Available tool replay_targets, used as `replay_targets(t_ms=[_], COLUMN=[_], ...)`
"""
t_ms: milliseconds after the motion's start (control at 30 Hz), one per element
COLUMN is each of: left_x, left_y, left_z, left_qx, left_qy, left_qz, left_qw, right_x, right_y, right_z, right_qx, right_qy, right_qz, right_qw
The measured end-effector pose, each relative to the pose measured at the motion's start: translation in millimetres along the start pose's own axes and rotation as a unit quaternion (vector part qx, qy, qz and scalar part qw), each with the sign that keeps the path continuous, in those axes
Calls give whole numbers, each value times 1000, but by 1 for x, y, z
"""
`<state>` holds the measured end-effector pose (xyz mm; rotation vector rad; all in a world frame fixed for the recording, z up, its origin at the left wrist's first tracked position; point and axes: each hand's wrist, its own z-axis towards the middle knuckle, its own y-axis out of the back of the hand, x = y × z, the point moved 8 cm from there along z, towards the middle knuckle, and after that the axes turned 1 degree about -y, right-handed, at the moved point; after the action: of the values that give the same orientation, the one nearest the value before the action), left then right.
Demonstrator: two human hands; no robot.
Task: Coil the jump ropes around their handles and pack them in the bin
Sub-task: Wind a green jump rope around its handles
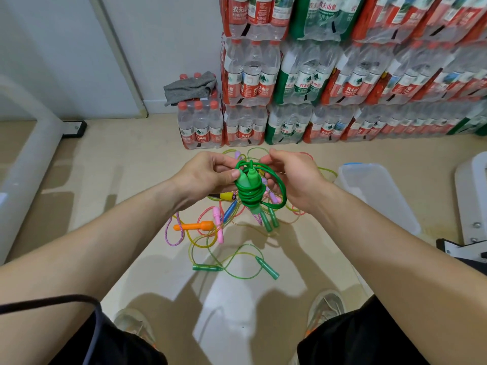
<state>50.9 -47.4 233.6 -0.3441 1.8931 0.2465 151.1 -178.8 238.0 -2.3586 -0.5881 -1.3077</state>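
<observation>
A green jump rope (249, 192) is held in the air in front of me, its cord wound several times around its two handles, with one loose loop hanging to the right. My left hand (208, 175) grips the tops of the handles between thumb and fingers. My right hand (290, 175) holds the loose green cord near the top. Below them on the floor lies a tangle of other jump ropes (210, 233) with orange, pink, blue, yellow and green handles. A clear plastic bin (379, 196) stands on the floor to the right.
Stacked packs of water bottles (342, 75) fill the back wall, with a grey cloth (189, 86) on a low pack. A white frame (29, 154) runs along the left, a white metal base (471, 201) sits at the right. My feet (325, 309) stand near the bottom.
</observation>
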Motion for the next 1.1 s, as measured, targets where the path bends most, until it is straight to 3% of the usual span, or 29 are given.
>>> replay_targets(t_ms=[300,533,700,833,1000,1100], left_x=[-4,-5,-4,-8,-7,-7], left_y=[9,7,-1,-4,3,5], left_z=[-1,-5,-6,-4,-2,-3], left_qx=[26,51,76,44,-5,-23], left_qy=[30,51,57,21,26,31], left_qz=[-73,-118,-138,-147,-157,-175], left_qw=[996,990,986,988,987,984], right_x=[-2,3,1,-1,-5,-7], right_y=[2,-10,-12,-13,-7,-15], right_z=[1,2,6,7,10,4], right_qx=[77,86,61,36,-6,76], right_qy=[-67,47,51,75,62,52], right_qz=[-46,-11,-49,-95,-62,-103], right_qw=[994,995,996,992,996,990])
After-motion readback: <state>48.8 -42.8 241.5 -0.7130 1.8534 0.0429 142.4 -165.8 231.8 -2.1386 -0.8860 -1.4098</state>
